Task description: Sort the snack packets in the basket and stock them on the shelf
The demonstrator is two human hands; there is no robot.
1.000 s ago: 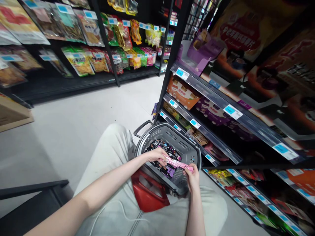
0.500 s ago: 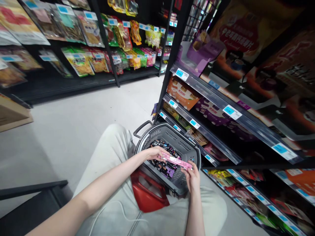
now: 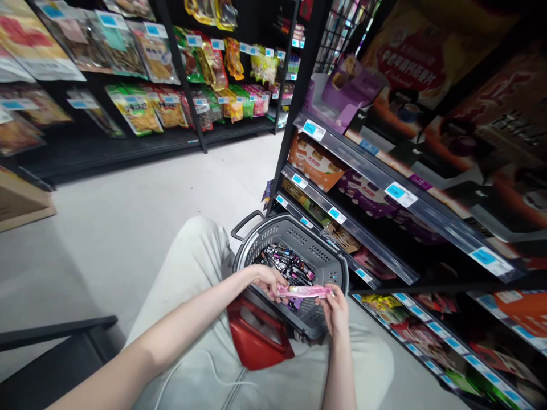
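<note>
A long, narrow pink packet [image 3: 304,292] is stretched between my two hands, over the near part of a grey shopping basket [image 3: 327,249]. My left hand [image 3: 270,280] is closed on its left end, and my right hand [image 3: 334,307] pinches its right end. What the packet contains I cannot make out. Below it, inside the basket, lie many small dark slim packets [image 3: 286,262] with coloured marks. A purple piece [image 3: 294,302] shows partly under the pink packet.
A red plastic stool-like object [image 3: 260,336] sits between my legs. Shelves with price tags and boxed goods [image 3: 318,161] stand close on my right. Bagged snacks [image 3: 137,108] hang across the aisle. A cardboard box [image 3: 25,199] and a black frame [image 3: 60,336] are on the left.
My left hand has lowered slightly, so the pink packet now lies nearly level instead of slanting. It has also turned in the fingers, showing a paler side. Both hands keep hold.
</note>
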